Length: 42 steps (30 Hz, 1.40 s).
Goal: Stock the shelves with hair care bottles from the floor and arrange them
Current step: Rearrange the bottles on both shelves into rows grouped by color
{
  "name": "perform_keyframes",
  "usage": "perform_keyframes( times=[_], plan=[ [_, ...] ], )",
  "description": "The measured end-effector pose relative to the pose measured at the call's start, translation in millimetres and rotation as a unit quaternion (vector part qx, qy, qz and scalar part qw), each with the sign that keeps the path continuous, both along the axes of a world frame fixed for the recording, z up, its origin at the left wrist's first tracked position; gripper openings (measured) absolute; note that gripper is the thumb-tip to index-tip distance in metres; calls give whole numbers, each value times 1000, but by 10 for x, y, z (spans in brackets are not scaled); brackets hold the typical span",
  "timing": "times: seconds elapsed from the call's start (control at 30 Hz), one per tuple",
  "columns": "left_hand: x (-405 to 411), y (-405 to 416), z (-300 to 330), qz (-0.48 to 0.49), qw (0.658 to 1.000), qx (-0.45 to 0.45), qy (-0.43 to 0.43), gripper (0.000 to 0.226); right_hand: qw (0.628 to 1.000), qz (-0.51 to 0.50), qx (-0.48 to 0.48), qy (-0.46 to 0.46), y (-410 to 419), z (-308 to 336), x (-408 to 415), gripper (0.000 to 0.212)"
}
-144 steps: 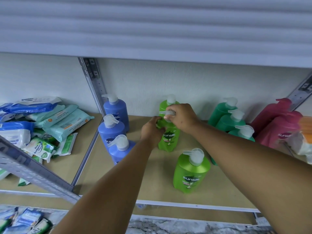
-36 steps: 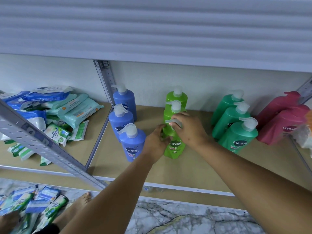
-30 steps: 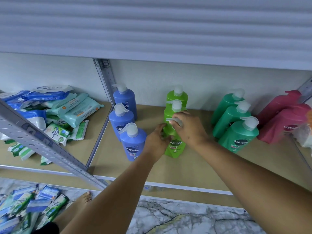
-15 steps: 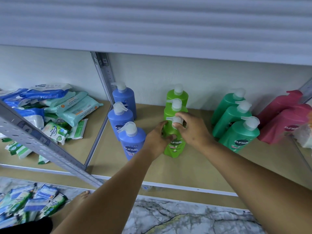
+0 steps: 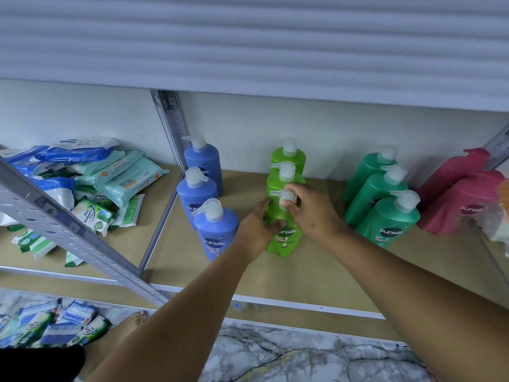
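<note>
floor: marble, wipe packs (image 5: pixel 49 325) lying at lower left, a bare foot (image 5: pixel 132 321) beside them; no bottles visible on the floor here.
left hand: left hand (image 5: pixel 256 230) reaches in from below, fingers wrapped on the left side of the front lime bottle (image 5: pixel 285 238), steadying its body.
right hand: right hand (image 5: pixel 311 213) comes over the top, thumb and fingers pinching the pump head (image 5: pixel 285 195).
step: arranging, likely turning the pump nozzle to match the row.
next: probably release and check alignment with the two lime bottles (image 5: pixel 286 166) behind.
shelf: shelf (image 5: pixel 303 274) holds blue bottles (image 5: pixel 203 194) left, teal bottles (image 5: pixel 382 197) and pink bottles (image 5: pixel 462 194) right, each in a front-to-back row.
</note>
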<state>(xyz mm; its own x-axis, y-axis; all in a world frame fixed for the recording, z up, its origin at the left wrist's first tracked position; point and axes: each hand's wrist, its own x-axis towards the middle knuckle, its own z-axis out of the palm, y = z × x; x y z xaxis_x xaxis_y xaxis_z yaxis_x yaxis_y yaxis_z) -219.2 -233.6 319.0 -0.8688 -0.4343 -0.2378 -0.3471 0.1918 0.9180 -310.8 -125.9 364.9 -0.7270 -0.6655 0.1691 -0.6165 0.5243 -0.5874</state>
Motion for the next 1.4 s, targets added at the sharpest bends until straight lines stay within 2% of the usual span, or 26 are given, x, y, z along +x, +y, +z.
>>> perform_keyframes(
  times=[0.2, 0.3, 0.63, 0.83, 0.97, 1.13, 1.27, 1.33, 1.4],
  plan=[
    [243, 22, 127, -22, 995, -96, -27, 57, 999, -3, 21, -24, 58, 27, 115, 50],
    [454, 9, 217, -9, 993, -113, -32, 52, 1000, 9, 17, -20, 121, 72, 198, 47],
    [1190, -236, 520, 128, 985, -120, 1, 25, 997, 82, -1, 6, 30, 293, 648, 50],
    [1374, -615, 627, 202, 967, -146, 43, 14, 991, 113, 30, -62, -397, 308, 750, 54],
    [1289, -1000, 545, 194, 967, -161, 27, 23, 990, 98, 36, -100, -740, 331, 642, 54],
    [1009, -1417, 431, 140, 977, -161, -9, 46, 988, 69, 35, -133, -1162, 237, 422, 42],
    [818, -1637, 283, 88, 985, -147, -23, 65, 974, 65, 82, -200, -1470, 107, 259, 52],
    [754, -1696, 209, 72, 987, -140, -28, 69, 965, 74, 102, -230, -1582, 38, 201, 62],
    [707, -1703, 130, 71, 989, -131, -25, 67, 955, 97, 95, -262, -1644, -12, 175, 63]
  ],
)
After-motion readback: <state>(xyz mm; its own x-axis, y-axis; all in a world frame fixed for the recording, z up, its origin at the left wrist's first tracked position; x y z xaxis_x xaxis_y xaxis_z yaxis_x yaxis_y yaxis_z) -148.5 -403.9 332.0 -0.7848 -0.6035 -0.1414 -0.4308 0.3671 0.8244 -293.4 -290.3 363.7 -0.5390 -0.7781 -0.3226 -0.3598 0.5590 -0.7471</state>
